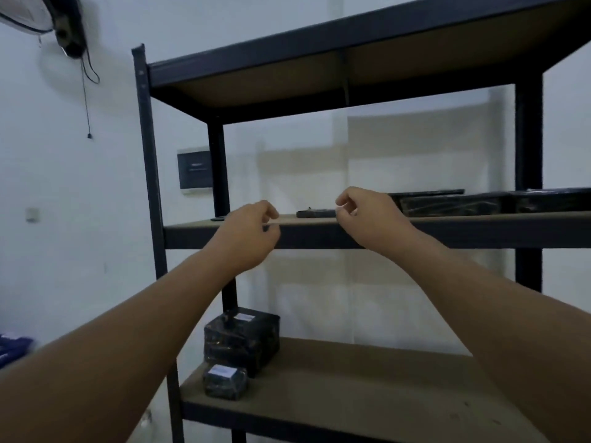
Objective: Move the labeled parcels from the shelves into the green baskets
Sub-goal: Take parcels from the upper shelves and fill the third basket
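Observation:
A dark metal shelf rack [319,235] stands in front of me. My left hand [249,238] and my right hand [367,219] are raised at the front edge of the middle shelf, both empty with fingers loosely curled. Between them, further back on that shelf, lies a small flat black parcel [315,213]. Larger black wrapped parcels [447,203] lie at the shelf's right end. On the lower shelf at the left sit a big black parcel [243,340] with a white label and a small labeled black parcel [225,382] in front of it. No green basket is in view.
A white wall is behind the rack, with a dark panel box [195,169] at the left and a wall fan [41,17] with a hanging cord at top left. Blue items [12,346] show at the left edge. The lower shelf board [383,394] is bare on its right.

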